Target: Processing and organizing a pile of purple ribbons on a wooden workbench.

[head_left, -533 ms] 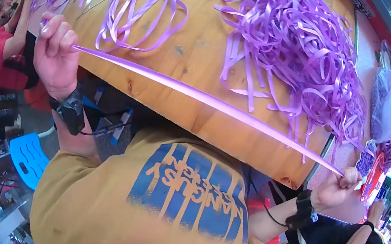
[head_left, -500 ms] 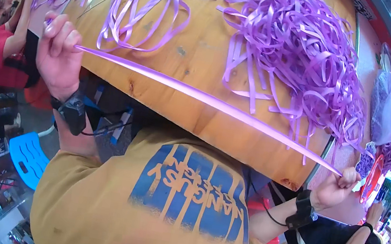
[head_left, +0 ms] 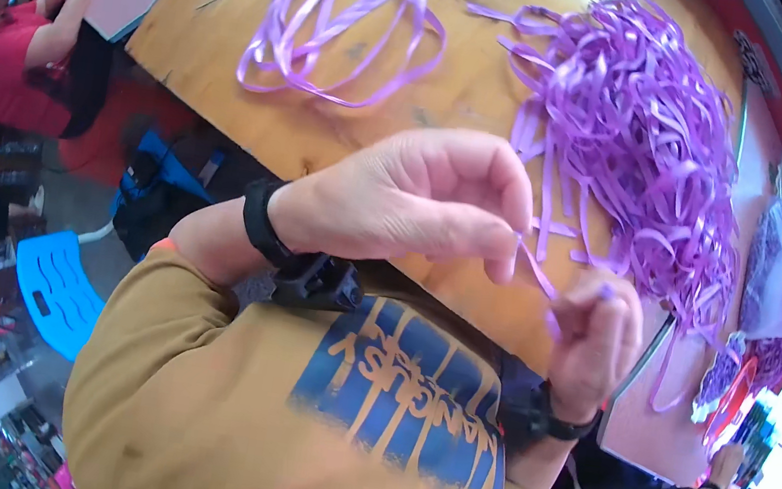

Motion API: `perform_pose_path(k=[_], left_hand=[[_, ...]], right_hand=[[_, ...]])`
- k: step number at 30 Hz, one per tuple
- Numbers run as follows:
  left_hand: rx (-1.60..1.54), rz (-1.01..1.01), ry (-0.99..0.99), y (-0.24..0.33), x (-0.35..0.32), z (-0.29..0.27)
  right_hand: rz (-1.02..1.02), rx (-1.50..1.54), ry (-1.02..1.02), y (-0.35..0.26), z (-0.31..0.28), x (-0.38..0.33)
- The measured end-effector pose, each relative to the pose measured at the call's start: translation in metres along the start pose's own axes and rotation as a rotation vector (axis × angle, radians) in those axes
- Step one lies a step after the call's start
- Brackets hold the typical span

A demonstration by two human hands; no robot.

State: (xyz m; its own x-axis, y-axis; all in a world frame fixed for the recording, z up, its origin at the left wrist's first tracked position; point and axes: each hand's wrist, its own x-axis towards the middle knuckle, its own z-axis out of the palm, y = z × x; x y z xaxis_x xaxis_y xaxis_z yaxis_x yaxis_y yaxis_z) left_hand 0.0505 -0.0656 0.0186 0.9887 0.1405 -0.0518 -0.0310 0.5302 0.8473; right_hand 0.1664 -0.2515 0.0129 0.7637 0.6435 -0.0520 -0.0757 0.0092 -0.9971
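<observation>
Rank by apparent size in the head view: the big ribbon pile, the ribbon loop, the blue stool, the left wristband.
1. Ribbon pile, largest.
2. Ribbon loop.
3. Blue stool, though it sits farther down, so its true size is unsure.
4. Left wristband, smallest.

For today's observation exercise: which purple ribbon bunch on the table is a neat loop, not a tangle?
The looped ribbon coil at the table's middle; the big pile to its right is tangled strips.
</observation>
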Motion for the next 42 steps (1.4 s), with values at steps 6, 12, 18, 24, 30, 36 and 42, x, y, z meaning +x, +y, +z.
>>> perform_pose_path(k=[6,12,18,24,30,36,42], left_hand=[[-0.086,0.026,-0.031,-0.012,0.013,0.011],[-0.095,0.019,-0.033,-0.02,0.018,0.013],[-0.1,0.014,-0.048,-0.021,0.019,0.016],[0.169,0.185,-0.062,-0.022,0.018,0.01],[0.147,0.047,0.024,-0.017,0.018,0.01],[-0.037,-0.213,0.03,-0.015,0.023,0.004],[0.129,0.056,0.03,-0.027,0.018,0.006]], right_hand=[[-0.005,0.026,-0.267,-0.008,0.027,0.008],[-0.02,0.053,-0.363,0.001,0.011,0.007],[0.0,0.083,-0.359,0.002,0.01,0.005],[0.01,0.014,-0.312,0.001,0.015,0.006],[-0.004,-0.044,-0.345,0.007,0.013,0.012],[-0.016,-0.071,-0.249,0.011,0.021,0.013],[-0.022,-0.087,-0.26,0.01,0.023,0.009]])
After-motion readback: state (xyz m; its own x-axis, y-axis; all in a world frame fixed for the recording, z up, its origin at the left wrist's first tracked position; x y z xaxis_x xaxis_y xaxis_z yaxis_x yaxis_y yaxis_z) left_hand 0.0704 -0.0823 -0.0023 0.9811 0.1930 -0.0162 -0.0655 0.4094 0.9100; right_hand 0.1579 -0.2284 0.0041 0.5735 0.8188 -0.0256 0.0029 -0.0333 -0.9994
